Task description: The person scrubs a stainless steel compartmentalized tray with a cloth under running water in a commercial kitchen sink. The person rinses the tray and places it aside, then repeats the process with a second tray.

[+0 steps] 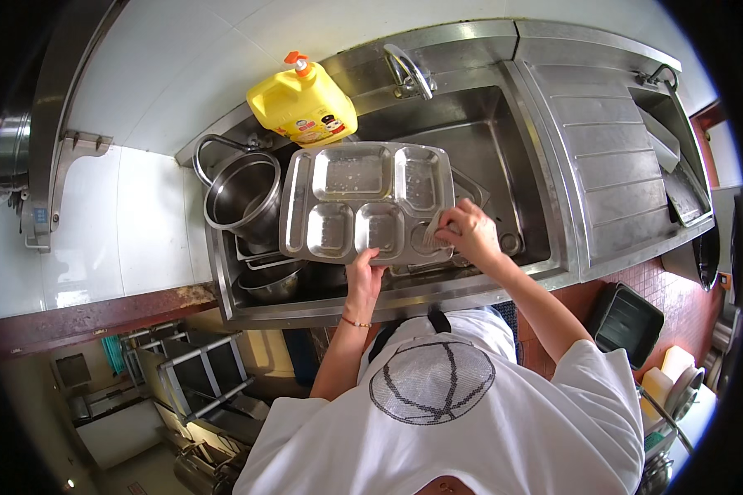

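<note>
A stainless steel compartment tray [353, 201] is held up over the sink, its hollows facing me and dotted with droplets or specks. My left hand [364, 278] grips its near edge at the middle, the thumb on the upper face. At the tray's right near corner, my right hand [469, 232] pinches a pale scrubbing cloth or mesh pad [433, 234] against the small round hollow. The fingers partly cover this pad. Beneath, the steel sink basin [501, 161] is partly hidden by the tray. More metal trays [469, 185] lie in the basin under it.
A yellow detergent jug [306, 102] with an orange pump stands behind the tray, near a chrome faucet [412, 77]. On the left are a deep steel pot [241, 195] and a metal bowl [272, 281]. A ribbed drainboard [600, 161] extends rightward. A dark plastic crate [626, 325] sits on the floor.
</note>
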`<state>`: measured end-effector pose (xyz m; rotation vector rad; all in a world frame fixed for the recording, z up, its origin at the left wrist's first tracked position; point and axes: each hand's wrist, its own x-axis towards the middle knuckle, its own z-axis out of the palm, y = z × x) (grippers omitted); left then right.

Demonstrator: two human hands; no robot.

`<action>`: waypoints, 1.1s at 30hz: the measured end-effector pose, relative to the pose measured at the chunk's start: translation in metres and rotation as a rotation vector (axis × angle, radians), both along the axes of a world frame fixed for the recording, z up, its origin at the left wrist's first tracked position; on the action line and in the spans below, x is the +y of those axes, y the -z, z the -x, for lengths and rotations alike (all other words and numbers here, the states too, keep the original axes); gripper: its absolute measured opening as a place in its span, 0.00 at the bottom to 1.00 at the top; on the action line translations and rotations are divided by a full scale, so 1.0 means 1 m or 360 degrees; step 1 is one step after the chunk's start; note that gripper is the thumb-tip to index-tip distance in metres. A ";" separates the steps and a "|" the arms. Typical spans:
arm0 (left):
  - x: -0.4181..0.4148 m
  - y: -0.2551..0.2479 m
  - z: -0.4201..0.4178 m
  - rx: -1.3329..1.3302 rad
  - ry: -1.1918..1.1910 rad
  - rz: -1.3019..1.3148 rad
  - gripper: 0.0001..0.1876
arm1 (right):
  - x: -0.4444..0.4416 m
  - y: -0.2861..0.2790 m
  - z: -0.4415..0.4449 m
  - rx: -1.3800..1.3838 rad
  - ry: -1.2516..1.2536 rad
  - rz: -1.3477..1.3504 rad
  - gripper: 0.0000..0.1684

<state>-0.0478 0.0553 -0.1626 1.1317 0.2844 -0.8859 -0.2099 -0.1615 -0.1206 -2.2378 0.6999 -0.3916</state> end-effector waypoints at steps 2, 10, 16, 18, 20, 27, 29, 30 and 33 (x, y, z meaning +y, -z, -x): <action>0.006 -0.002 0.004 -0.0017 0.0030 -0.0036 0.03 | -0.014 0.009 -0.008 -0.0092 0.0148 0.0038 0.15; 0.012 -0.009 0.046 -0.0038 0.0176 -0.0097 0.02 | -0.054 0.037 -0.046 -0.0127 0.0323 0.0480 0.08; 0.007 -0.015 0.046 -0.0177 0.0143 -0.0157 0.02 | -0.014 0.056 -0.037 -0.0163 -0.0017 0.0160 0.12; 0.003 -0.023 0.038 -0.0152 0.0094 -0.0218 0.02 | -0.001 0.052 -0.024 -0.0013 -0.0168 0.0091 0.12; 0.004 -0.023 0.034 -0.0167 0.0071 -0.0146 0.03 | -0.001 0.051 -0.016 0.0055 -0.0188 -0.0005 0.14; 0.019 -0.009 0.030 -0.0111 0.0131 -0.0089 0.05 | -0.043 0.088 -0.026 -0.0098 0.0601 -0.0274 0.39; 0.017 -0.010 0.033 -0.0045 0.0147 -0.0101 0.04 | -0.055 0.108 -0.029 -0.0167 0.0771 -0.0621 0.36; 0.010 -0.011 0.033 0.0025 0.0155 -0.0110 0.03 | -0.062 0.130 -0.026 -0.0212 0.0834 -0.0789 0.31; 0.005 0.012 0.022 0.0198 0.0147 -0.0081 0.01 | -0.052 0.116 -0.023 -0.0206 0.0901 -0.1570 0.21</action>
